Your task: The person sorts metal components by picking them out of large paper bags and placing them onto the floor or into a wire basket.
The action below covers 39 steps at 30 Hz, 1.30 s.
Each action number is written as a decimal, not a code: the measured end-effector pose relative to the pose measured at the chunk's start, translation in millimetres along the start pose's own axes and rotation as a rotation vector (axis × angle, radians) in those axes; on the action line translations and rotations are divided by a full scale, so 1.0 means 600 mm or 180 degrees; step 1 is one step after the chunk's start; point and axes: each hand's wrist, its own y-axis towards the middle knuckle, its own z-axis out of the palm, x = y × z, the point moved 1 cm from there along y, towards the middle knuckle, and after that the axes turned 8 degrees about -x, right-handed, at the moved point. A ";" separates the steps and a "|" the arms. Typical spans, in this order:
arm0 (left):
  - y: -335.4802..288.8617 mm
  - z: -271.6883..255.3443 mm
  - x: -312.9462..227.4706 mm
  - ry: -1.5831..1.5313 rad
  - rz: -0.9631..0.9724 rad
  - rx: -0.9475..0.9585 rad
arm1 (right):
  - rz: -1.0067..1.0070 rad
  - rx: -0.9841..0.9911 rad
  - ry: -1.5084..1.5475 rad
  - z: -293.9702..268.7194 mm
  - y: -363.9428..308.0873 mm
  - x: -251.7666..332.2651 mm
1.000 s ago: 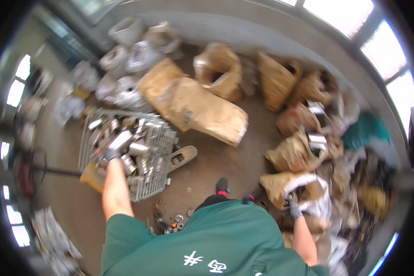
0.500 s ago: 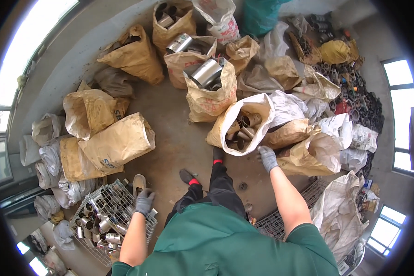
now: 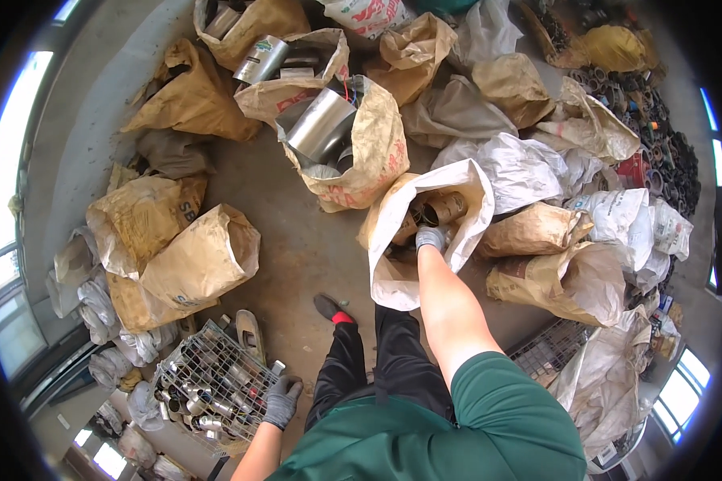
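My right hand, in a grey glove, reaches down into an upright paper sack with a white inner side. Brown-toned metal cylinders lie in that sack, right by the hand. Its fingertips are hidden among the contents, so I cannot tell whether it grips one. Low on the left, my left hand, also gloved, hangs beside a wire basket of shiny metal cylinders. Its fingers are loosely bent and apart, with nothing seen in them.
Ahead stands an open sack with a large silver cylinder on top. Brown sacks lie at the left. More sacks and a wire crate are at the right. A shoe lies by the wire basket.
My right hand has gone from beside the white-lined sack into its mouth. The left hand has dropped lower and nearer my body. The view has shifted closer to the sacks.
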 end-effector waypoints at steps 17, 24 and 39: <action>0.113 0.119 -0.339 0.0026 0.0918 0.0451 | -0.0977 0.0262 0.0114 -0.280 -0.098 -0.050; 0.177 0.179 -0.434 -0.0128 0.1293 0.0672 | -0.1319 0.0158 0.0180 -0.254 -0.089 -0.047; 0.128 0.146 -0.307 -0.0360 0.0254 0.0875 | -0.1625 0.0010 -0.1284 -0.111 0.153 0.028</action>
